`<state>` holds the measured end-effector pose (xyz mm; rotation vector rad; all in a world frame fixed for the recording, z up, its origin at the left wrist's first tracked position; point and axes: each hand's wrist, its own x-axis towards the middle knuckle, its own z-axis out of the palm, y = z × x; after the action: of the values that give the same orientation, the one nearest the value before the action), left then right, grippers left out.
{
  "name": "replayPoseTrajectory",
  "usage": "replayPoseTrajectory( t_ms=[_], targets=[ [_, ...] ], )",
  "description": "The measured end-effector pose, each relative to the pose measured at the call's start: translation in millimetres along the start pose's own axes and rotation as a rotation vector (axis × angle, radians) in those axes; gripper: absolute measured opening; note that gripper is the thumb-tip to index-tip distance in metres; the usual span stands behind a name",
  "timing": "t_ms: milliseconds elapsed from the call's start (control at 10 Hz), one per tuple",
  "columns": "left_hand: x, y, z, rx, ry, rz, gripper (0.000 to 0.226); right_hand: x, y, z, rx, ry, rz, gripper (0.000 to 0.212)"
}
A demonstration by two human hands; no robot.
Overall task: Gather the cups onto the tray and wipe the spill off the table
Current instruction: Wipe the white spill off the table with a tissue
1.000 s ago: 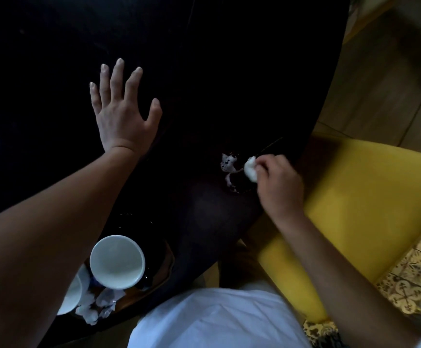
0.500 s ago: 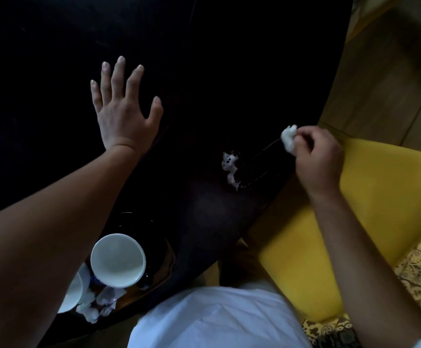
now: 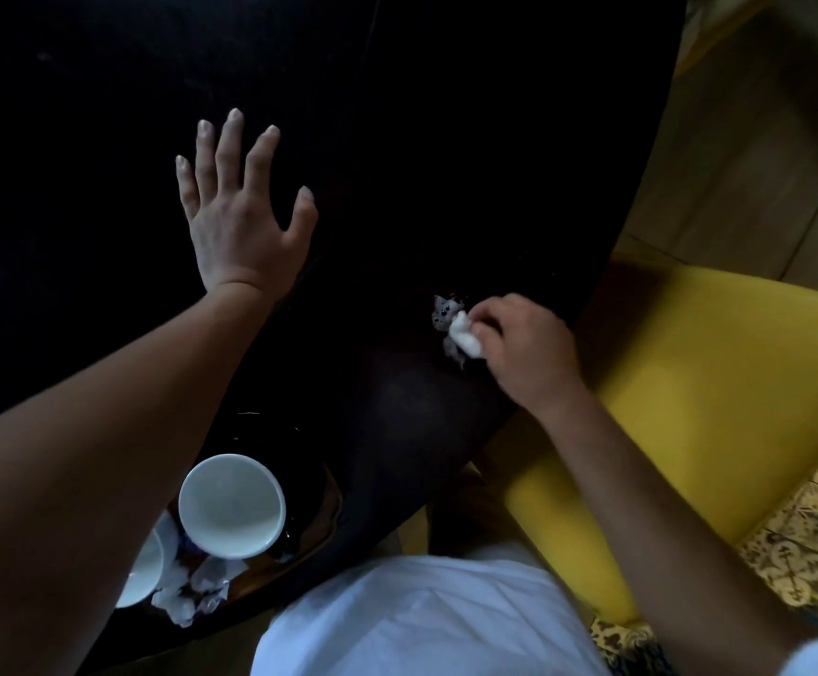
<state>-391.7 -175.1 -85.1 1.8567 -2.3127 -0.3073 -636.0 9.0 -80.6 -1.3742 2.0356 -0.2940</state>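
Right hand pinches a tissue wad and presses it on the spill near the table edge, likely to blot it. Left hand lies flat, fingers spread, probably bracing. Two cups already sit on the tray beside crumpled tissues.

glossy dark table — glazed white cup

Dim overall: the table reads almost pure black, its surface detail lost. Light falls from the right, brightening the yellow chair and the floor (which is smeared with blur). Wide-angle bending curves the edges; the cup stays fairly sharp.
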Motion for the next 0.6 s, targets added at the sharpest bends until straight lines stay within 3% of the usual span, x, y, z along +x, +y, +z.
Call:
replayPoseTrajectory(
  t_ms=[100,200,300,400,600],
  targets=[
    [0,0,-1,0.001,-0.001,0.0,0.063,-16,-9,17,0.022,-0.055,-0.053,0.012],
    [0,0,0,-0.003,0.0,-0.002,0.063,-14,-1,9,0.124,0.009,-0.025,0.013],
    [1,-1,0,0.001,0.007,0.002,0.064,-2,27,-16,0.114,0.211,0.047,0.013],
    [1,-1,1,0.003,0.012,0.006,0.064,5,54,-36,0.04,0.288,0.111,0.015],
    [1,-1,2,0.008,0.01,0.006,0.064,-34,40,-5,-0.048,0.171,0.075,0.012]
  ],
)
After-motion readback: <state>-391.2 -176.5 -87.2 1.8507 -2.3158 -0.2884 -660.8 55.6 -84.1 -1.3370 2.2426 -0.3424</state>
